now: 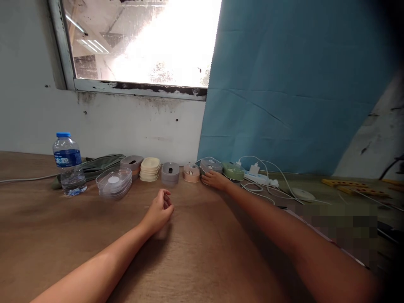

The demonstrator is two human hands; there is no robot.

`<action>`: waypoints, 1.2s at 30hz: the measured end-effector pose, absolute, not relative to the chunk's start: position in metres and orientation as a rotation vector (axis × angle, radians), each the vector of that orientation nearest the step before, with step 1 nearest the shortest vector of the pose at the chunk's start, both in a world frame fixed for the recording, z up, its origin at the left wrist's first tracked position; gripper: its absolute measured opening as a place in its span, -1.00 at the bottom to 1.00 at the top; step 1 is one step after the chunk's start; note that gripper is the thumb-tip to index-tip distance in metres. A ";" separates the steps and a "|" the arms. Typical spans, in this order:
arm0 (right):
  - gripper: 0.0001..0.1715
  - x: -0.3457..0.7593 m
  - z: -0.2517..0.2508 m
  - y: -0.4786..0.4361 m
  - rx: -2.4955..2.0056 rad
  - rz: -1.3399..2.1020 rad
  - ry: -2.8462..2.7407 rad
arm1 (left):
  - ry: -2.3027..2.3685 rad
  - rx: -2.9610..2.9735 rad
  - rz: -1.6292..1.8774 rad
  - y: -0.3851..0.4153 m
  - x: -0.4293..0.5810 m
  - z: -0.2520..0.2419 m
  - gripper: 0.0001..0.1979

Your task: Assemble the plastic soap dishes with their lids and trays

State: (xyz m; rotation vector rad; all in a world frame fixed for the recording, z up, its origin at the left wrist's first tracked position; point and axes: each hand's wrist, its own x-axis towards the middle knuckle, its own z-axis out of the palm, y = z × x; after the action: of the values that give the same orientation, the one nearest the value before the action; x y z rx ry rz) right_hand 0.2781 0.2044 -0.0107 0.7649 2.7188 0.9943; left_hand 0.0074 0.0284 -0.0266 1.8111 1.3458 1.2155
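The right hand (214, 180) reaches out, its fingers against the front of a grey container with a clear lid (211, 162); whether they grip it or only touch it, I cannot tell. Just left of that hand sits a pink container (191, 173), and just right of it a green container (233, 171), with a white power strip (260, 178) farther to its right. The left hand (158, 211) is loosely curled and holds nothing, nearer the person than the right hand, over the brown table (202, 261). Beyond the left hand stands a grey box with a dark slot (170, 178); beyond and to its left are cream stacked containers (150, 170), clear stacked containers (109, 185) and, farthest left, a water bottle (70, 174).
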 end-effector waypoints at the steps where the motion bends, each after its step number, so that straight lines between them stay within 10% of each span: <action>1: -0.71 0.277 -0.009 0.201 0.755 0.983 2.717 | 1.346 1.814 1.213 0.028 0.007 -0.026 -0.74; 16: -0.38 0.216 0.017 0.178 1.236 0.837 2.799 | 1.335 1.848 1.222 0.027 0.008 -0.028 -0.75; 36: -0.69 0.185 0.019 0.177 1.520 0.537 2.758 | 1.417 1.902 1.271 0.036 -0.002 -0.031 -0.76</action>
State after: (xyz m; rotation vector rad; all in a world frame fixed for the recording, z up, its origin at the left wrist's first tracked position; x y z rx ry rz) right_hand 0.1855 0.1773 0.0189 1.5202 2.7577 0.5366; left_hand -0.0022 0.0364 -0.0315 1.9020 1.4171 1.2712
